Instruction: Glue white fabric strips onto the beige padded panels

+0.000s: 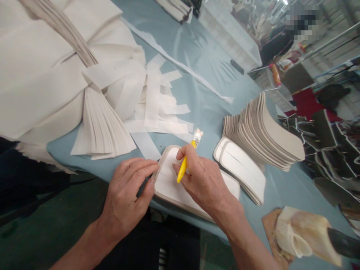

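Observation:
A white oblong panel [166, 180] with beige rounded edges lies at the table's near edge, apparently on top of others like it. My left hand [128, 193] pinches its left end between thumb and fingers. In my right hand [206, 182], above the panel, is a yellow-handled brush [183, 169]. Its whitish, caked bristles point up and away from the panel. The right hand and forearm hide part of the panel. Just right of it rests a small stack of similar white-faced panels [243, 168].
Behind these stands a fanned stack of beige curved pieces [258, 131]. White strips [153, 97] and large beige sheets [42, 82] spread over the left of the blue-covered table [205, 101]. A glue-stained container [303, 232] sits front right; a white crate [230, 33] is at the back.

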`<action>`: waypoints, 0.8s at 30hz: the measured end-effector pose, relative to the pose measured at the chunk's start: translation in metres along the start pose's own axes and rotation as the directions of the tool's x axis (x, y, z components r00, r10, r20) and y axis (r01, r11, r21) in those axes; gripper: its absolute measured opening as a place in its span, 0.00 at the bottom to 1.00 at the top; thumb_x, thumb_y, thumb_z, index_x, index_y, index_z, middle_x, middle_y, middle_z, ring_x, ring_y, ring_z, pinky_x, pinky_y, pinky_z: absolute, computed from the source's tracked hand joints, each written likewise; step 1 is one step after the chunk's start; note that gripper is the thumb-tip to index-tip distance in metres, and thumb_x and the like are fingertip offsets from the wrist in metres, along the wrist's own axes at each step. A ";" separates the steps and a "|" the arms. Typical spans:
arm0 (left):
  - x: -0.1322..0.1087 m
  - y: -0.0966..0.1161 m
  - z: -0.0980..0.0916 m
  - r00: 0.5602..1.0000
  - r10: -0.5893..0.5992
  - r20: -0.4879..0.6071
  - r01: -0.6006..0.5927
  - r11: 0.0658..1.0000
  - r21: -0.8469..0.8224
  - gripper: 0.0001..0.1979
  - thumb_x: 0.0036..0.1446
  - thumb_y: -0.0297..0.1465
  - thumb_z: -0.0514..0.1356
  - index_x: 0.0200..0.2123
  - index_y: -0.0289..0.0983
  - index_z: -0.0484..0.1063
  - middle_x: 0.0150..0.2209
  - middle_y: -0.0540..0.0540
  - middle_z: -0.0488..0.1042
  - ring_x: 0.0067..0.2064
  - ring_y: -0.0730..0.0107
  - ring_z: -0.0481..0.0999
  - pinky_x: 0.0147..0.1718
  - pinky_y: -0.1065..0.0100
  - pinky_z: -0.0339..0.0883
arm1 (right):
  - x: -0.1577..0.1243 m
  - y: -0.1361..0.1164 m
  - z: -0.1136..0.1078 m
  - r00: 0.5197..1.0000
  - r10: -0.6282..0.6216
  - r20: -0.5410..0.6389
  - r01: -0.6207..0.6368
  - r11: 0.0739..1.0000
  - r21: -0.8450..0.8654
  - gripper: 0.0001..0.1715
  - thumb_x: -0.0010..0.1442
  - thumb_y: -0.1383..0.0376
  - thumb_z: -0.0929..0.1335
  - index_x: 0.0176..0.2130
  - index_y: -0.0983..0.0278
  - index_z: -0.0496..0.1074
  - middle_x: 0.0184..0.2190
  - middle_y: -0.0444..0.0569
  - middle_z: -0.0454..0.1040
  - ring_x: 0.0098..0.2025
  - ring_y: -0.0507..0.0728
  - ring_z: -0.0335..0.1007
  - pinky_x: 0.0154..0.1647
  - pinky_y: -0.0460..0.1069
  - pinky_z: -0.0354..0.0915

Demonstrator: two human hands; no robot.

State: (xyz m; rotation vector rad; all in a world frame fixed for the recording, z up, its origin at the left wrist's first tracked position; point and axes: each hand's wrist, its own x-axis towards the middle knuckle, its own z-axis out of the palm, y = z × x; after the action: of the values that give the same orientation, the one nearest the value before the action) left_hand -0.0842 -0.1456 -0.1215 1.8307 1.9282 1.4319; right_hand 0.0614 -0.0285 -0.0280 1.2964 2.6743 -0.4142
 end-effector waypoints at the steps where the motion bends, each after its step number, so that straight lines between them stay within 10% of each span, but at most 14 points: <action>1: 0.001 -0.001 0.000 1.000 -0.010 0.002 0.010 1.000 -0.004 0.13 0.64 0.22 0.60 0.50 0.40 0.74 0.47 0.44 0.82 0.50 0.60 0.78 0.55 0.55 0.70 | 0.000 0.000 0.000 1.000 -0.003 -0.003 0.003 1.000 0.001 0.13 0.63 0.72 0.65 0.48 0.60 0.66 0.23 0.40 0.73 0.25 0.57 0.70 0.27 0.47 0.47; 24: 0.030 -0.009 0.011 0.975 -0.028 0.221 0.016 0.998 0.054 0.11 0.68 0.33 0.56 0.44 0.40 0.80 0.45 0.45 0.80 0.45 0.60 0.77 0.46 0.57 0.68 | 0.004 -0.004 -0.003 0.999 0.037 0.016 -0.036 0.999 -0.035 0.12 0.65 0.70 0.67 0.48 0.60 0.67 0.28 0.45 0.78 0.30 0.59 0.77 0.27 0.47 0.47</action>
State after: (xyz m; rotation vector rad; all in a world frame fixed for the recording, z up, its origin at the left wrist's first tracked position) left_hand -0.0912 -0.1132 -0.1185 1.8936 1.8842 1.1260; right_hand 0.0556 -0.0273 -0.0250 1.3245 2.6282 -0.3712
